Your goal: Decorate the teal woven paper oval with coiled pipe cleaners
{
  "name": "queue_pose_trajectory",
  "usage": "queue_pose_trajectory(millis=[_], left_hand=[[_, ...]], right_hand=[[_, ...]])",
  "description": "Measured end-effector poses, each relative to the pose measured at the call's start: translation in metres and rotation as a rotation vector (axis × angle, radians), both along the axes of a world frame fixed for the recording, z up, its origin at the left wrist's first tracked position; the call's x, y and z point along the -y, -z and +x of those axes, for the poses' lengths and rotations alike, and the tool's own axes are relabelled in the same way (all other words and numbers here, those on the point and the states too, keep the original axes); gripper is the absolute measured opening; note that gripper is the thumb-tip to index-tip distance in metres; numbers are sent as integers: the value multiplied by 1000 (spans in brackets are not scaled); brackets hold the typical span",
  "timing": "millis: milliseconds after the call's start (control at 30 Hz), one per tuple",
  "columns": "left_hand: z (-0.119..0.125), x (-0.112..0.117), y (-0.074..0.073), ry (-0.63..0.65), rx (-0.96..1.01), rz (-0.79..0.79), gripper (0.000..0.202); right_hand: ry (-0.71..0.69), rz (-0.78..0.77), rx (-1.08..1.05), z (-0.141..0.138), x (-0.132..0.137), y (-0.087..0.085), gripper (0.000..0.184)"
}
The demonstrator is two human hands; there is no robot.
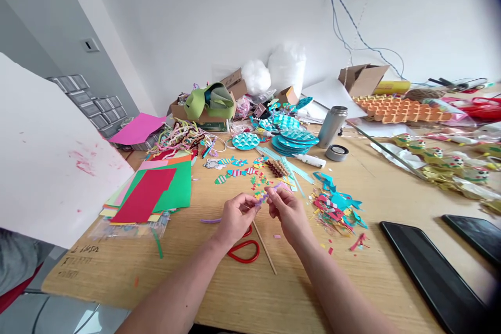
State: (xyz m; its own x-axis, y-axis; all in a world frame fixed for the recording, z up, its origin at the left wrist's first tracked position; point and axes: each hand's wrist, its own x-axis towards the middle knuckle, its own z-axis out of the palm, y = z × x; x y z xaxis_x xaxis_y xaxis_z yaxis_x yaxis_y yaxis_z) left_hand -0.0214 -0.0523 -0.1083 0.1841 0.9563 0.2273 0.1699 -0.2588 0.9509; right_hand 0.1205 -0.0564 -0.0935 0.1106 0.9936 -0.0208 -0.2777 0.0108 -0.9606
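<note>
My left hand (237, 216) and my right hand (287, 211) are close together above the middle of the table, both with closed fingers. Between their fingertips runs a wavy purple pipe cleaner (263, 199), pinched at both ends. Another purple length (210, 221) lies just left of my left hand. Under the wrists are red-handled scissors (245, 258), their blades hidden, and a thin wooden stick (265, 248). Just beyond the fingers lie small green and red paper bits (260, 182), striped paper fish (237, 173) and a brown pine cone (277, 168).
Coloured paper sheets (180, 185) are stacked at left, with a pipe cleaner pile (183, 135) behind. Blue painted plates (293, 143), a metal bottle (332, 126) and a glue tube (311, 160) stand farther back. Paper scraps (338, 206) and a black phone (426, 271) are at right.
</note>
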Motion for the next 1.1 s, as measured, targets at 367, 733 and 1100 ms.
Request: queue_pose_trajectory(millis=[367, 733, 1100], left_hand=[[4, 2, -2, 26, -12, 0, 5], [4, 3, -9, 77, 140, -300, 27], [4, 0, -6, 68, 303, -479, 30]], right_hand=[[58, -40, -148, 7, -5, 1, 38], [55, 13, -80, 9, -6, 4, 35], [-1, 30, 67, 6, -3, 0, 36]])
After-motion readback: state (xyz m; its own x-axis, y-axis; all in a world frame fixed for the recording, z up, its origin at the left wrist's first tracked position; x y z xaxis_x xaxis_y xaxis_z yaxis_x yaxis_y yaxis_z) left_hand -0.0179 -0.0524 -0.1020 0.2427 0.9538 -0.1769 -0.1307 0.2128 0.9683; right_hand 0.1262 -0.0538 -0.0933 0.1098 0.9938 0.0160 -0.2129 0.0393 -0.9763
